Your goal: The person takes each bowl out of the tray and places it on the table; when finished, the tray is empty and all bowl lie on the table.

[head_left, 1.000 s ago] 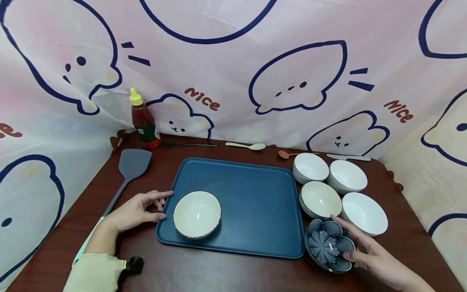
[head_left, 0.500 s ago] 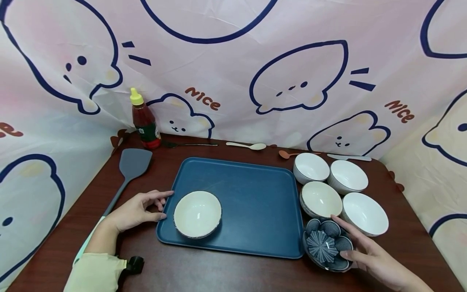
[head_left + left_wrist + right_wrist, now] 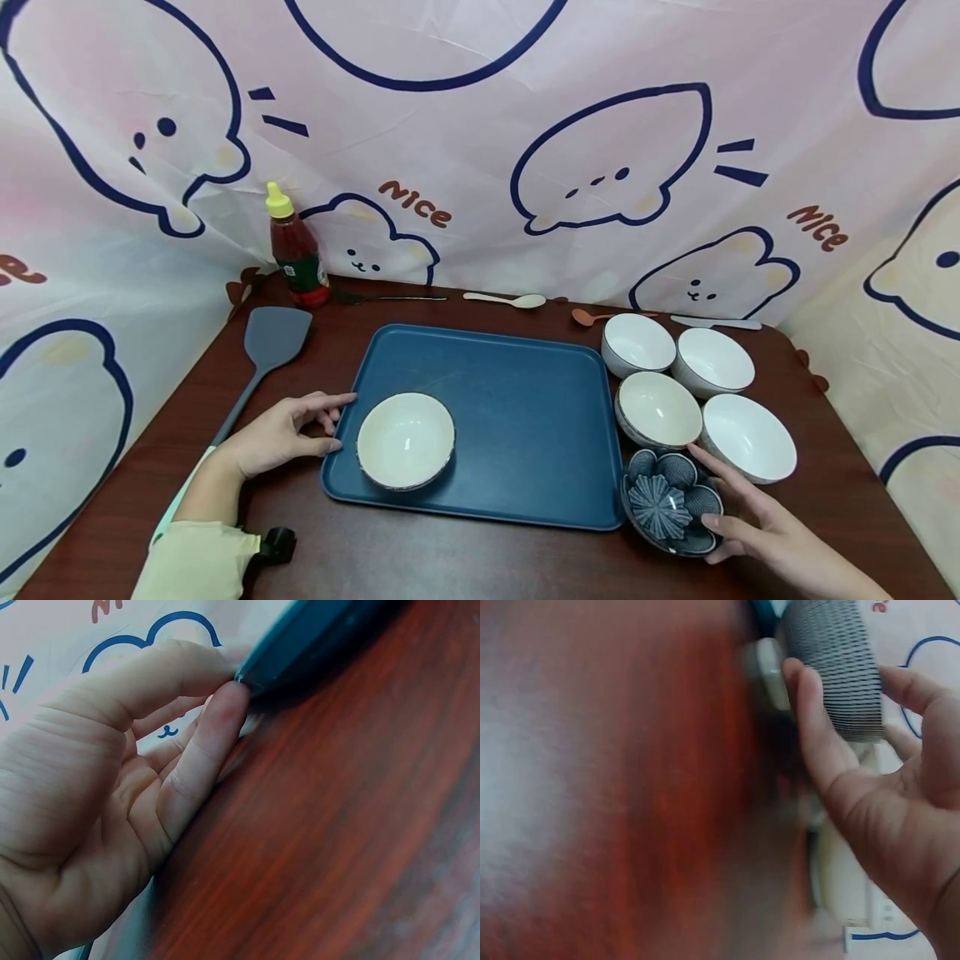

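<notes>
My left hand [image 3: 283, 429] is at the left rim of a blue tray [image 3: 517, 417]. The left wrist view shows its thumb and index finger pinching that rim [image 3: 300, 660]. Inside the tray, at its left, stands a cream bowl [image 3: 406, 440] with a dark edge. Just off the tray's right front corner, my right hand [image 3: 757, 517] grips a dark blue patterned bowl [image 3: 667, 507]. In the right wrist view this bowl [image 3: 836, 671] shows a striped outer wall between thumb and fingers. A second cream bowl [image 3: 660, 408] stands directly behind it.
Three white bowls [image 3: 750, 437] cluster at the right. Along the back lie a white spoon [image 3: 510, 300], an orange spoon [image 3: 592, 317] and a knife [image 3: 716, 322]. A red sauce bottle [image 3: 300, 254] stands back left; a grey turner [image 3: 273, 337] lies left of the tray.
My right hand and the dark blue bowl have shifted slightly left, toward the tray. My left hand stays at the tray's rim.
</notes>
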### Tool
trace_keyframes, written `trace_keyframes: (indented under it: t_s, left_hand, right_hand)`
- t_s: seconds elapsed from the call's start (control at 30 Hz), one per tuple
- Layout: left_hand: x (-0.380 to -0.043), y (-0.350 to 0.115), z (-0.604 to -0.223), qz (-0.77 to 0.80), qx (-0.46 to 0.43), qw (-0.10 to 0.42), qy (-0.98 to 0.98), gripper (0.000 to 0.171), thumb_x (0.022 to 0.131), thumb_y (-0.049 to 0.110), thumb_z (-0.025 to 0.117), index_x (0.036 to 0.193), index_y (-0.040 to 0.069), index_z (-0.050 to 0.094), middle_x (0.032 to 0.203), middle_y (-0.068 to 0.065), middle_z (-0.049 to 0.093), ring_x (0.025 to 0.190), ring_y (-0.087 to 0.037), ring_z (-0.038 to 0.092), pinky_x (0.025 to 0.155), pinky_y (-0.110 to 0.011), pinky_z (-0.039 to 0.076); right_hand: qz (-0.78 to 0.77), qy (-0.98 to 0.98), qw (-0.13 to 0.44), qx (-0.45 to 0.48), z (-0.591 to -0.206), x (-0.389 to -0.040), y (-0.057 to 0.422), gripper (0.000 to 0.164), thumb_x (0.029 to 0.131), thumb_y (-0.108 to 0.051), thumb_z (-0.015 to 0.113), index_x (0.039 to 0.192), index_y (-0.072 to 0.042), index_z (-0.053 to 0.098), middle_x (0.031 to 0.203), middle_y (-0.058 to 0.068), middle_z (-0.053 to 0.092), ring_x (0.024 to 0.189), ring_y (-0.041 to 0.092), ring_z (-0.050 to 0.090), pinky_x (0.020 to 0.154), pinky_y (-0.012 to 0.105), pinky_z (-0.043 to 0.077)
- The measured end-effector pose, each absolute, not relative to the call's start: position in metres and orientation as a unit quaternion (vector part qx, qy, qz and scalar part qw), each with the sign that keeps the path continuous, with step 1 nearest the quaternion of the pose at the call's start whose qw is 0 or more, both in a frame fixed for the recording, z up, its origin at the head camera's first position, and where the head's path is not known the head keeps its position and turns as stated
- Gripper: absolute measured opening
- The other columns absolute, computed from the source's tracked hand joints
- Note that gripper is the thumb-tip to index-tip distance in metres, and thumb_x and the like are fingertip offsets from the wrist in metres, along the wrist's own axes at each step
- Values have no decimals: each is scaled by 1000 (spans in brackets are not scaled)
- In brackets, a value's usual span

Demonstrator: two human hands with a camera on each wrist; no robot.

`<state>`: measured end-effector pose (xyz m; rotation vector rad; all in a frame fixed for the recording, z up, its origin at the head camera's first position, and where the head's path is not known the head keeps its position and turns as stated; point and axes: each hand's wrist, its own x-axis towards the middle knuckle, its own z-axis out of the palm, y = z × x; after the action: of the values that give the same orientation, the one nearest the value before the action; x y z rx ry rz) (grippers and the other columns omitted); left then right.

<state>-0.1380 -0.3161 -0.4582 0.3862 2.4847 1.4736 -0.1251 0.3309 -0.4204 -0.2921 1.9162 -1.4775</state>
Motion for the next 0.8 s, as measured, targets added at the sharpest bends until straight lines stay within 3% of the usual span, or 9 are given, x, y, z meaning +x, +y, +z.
trace_keyframes:
  t_s: [0.1, 0.17, 0.3, 0.5, 0.8]
  left_hand:
    - [-138, -316, -459, 503, 131, 116, 846, 63, 86, 19, 79, 143, 8, 54, 101, -10, 57, 94, -13, 57, 79, -22, 49]
    - [-138, -316, -460, 504, 132, 116, 846, 63, 86, 18, 79, 143, 8, 54, 102, -11, 56, 94, -13, 57, 78, -22, 49]
    - [-139, -317, -460, 506, 137, 114, 844, 63, 86, 18, 78, 144, 8, 53, 102, -11, 57, 93, -13, 57, 79, -21, 49]
    - [-139, -318, -459, 509, 140, 117, 841, 64, 87, 17, 78, 144, 8, 52, 102, -11, 57, 93, -13, 58, 80, -21, 48]
    - [-139, -317, -460, 505, 140, 115, 844, 63, 87, 17, 78, 144, 8, 53, 102, -11, 58, 93, -13, 58, 81, -21, 48]
  right_hand:
    - [-567, 747, 322, -133, -412, -123, 336, 70, 107, -6, 38, 161, -29, 0, 148, -6, 38, 93, 38, 69, 78, 49, 58]
    - [-572, 744, 312, -148, -407, -123, 340, 70, 107, -3, 36, 161, -26, -1, 139, -19, 50, 90, 41, 69, 77, 48, 59]
    - [-559, 765, 276, -160, -399, -124, 342, 70, 106, -2, 36, 161, -23, -1, 138, -25, 52, 88, 37, 69, 76, 44, 60]
    - [-530, 804, 228, -144, -390, -124, 337, 69, 106, -4, 41, 162, -21, 4, 136, -25, 53, 87, 37, 69, 74, 38, 59]
    - [-559, 772, 225, -201, -380, -138, 305, 68, 105, 0, 41, 162, -18, 9, 144, -8, 50, 88, 34, 69, 76, 38, 59]
